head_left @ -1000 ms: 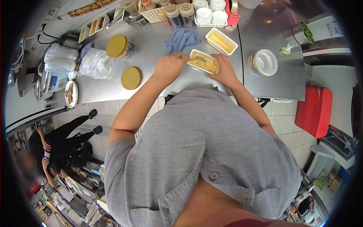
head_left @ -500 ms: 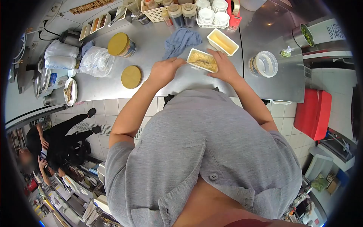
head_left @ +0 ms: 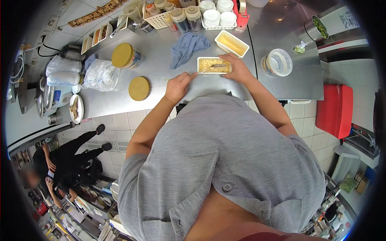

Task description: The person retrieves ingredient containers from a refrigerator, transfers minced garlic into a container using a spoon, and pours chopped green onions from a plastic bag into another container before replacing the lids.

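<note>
In front of me a white rectangular container (head_left: 214, 74) holds finely chopped pale-yellow food (head_left: 206, 63). My right hand (head_left: 238, 70) grips its right end, thumb at the near side and fingers over the far corner. Closed around the handle of a metal spoon (head_left: 217, 65), my left hand (head_left: 178, 87) is just off the container's near left corner. The spoon's bowl rests in the food. A second white container (head_left: 232, 43), with smooth yellow contents, sits just behind. To its left lies a crumpled blue cloth (head_left: 188, 49).
Left on the steel counter (head_left: 161, 92) are a yellow-lidded tub (head_left: 126, 55), a round yellow lid (head_left: 139, 88) and plastic bags (head_left: 100, 75). A clear tub (head_left: 277, 63) stands right. Sauce bottles (head_left: 179, 21) and stacked white dishes (head_left: 211, 18) line the back. Another person (head_left: 68, 160) is behind on the left.
The container has turned from a slant to nearly level with the counter's edge. The spoon now shows clearly in the food. My left hand has moved slightly nearer to me.
</note>
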Demonstrator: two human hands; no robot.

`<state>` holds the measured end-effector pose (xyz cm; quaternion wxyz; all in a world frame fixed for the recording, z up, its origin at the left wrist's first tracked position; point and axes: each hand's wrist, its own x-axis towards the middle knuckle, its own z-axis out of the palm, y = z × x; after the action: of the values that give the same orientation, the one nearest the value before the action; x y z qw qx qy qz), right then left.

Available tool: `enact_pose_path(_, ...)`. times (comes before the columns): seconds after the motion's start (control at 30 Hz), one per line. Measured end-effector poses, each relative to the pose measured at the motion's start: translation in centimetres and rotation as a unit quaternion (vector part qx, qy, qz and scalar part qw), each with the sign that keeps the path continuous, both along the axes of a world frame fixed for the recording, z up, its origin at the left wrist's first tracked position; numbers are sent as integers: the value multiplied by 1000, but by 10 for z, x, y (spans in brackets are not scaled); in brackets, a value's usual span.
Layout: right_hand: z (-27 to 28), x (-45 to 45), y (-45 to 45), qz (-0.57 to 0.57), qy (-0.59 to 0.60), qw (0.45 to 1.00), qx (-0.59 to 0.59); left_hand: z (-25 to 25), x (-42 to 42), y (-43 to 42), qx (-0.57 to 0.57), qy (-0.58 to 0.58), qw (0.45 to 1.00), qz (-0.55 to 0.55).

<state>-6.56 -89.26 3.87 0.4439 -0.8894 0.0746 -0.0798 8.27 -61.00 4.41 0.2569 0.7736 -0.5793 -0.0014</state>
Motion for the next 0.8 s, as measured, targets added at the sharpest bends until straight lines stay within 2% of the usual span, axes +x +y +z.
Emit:
enact_pose_path(0.07, -3, 1, 0, -1, -12, 1000, 10, 4, -3, -2, -25, -4, 1000, 10)
enact_pose_path(0.47, -3, 1, 0, -2, -33, 999, -12, -1, 5, 2, 7, 1, 1000, 17)
enact_pose_path(0.57, -1, -1, -1, -12, 23, 1000, -4, -2, 13, 3, 12, 63, 998, 5)
enact_pose_path(0.63, -16, -9, 1, -34, -12, 999, 32, 8, 15, -9, -39, 203, 974, 88)
enact_pose_path(0.7, -17, -24, 0, -65, -45, 995, 64, 26, 16, -37, -40, 248, 965, 75)
enact_pose_path(0.77, -4, -40, 11, -118, 8, 993, 32, 52, 12, -69, -35, 292, 954, 62)
enact_pose_path(0.8, 6, -47, 18, -155, 6, 986, 62, 66, 3, -93, -54, 298, 953, 13)
